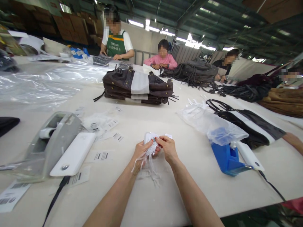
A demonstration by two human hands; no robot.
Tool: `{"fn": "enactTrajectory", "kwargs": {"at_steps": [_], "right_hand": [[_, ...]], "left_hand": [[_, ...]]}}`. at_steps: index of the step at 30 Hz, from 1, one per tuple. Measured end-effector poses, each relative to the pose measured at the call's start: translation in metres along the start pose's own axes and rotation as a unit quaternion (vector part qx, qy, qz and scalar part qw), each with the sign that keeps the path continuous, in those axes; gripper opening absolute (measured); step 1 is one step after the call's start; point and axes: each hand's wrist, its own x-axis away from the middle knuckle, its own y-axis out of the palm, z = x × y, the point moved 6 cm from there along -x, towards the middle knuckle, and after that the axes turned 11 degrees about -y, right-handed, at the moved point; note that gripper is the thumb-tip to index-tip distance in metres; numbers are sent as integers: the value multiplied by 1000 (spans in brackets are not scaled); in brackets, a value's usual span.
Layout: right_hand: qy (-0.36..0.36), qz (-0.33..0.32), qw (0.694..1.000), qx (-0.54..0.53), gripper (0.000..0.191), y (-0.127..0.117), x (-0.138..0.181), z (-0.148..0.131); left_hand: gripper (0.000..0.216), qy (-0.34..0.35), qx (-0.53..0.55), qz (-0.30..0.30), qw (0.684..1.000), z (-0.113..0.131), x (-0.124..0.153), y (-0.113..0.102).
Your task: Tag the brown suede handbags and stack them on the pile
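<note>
A: You have a packet of white tags [149, 138] between your hands, over the near part of the table.

B: It looks glossy, as though in clear plastic, with thin white strings [151, 168] trailing below it toward you. A small dark mark shows near its middle; it's too small to read.

A: Your left hand [141, 151] grips the packet from its left side, thumb on top. Your right hand [167, 146] pinches it from the other side, thumb and fingers drawn together.

B: Your table [189, 192] is off-white. To your left are printed labels [101, 156], a grey tape dispenser [59, 138] and, beside that, a white slab-shaped device [77, 153] with a dark strap.

A: To your right, a clear plastic bag [201, 121] overlaps a blue tape dispenser [223, 159], near black handbags [253, 129]. Ahead of you sits a stack of dark brown handbags [117, 85], banded in white.

B: Across from you, a person in a green apron [116, 45] stands, and another in a pink top [170, 60] leans on the table. Cardboard boxes [71, 28] rise behind, under a dark roof [220, 22] with bright lights.
</note>
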Motion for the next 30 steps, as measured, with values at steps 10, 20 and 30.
{"fn": "enactTrajectory", "kwargs": {"at_steps": [10,20,30], "right_hand": [[-45,75,994,67,29,-47,-19,-1],[-121,13,973,199,29,-16,-3,-7],[-5,-12,1000,-24,26,7,-1,2]], "left_hand": [[22,5,47,42,998,7,1,-8],[26,35,32,44,998,8,3,-4],[22,14,63,28,998,7,1,-3]]}}
